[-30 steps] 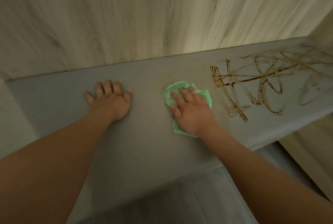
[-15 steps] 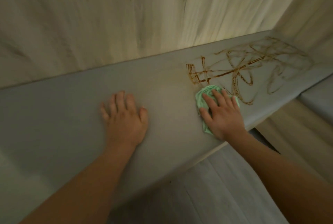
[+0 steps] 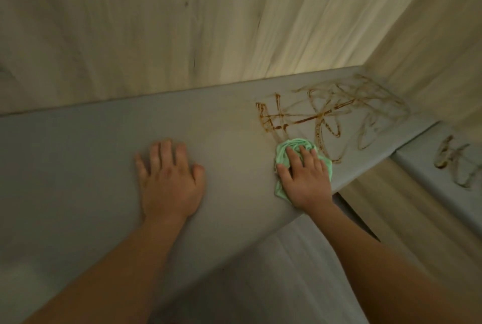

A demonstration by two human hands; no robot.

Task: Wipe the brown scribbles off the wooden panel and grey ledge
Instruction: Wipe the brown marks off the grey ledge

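Rightward along the grey ledge (image 3: 78, 154) the right hand (image 3: 303, 180) had pushed the green cloth (image 3: 297, 144) onto the brown scribbles (image 3: 326, 115), fingers flat on it; the left hand (image 3: 169, 183) lay spread-fingered. The bunched cloth might only smear them.

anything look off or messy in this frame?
Yes. Brown scribbles sprawl across the right end of the grey ledge. The green cloth under the right hand sits at their near edge. A second brown scrawl marks the lower grey surface at far right.
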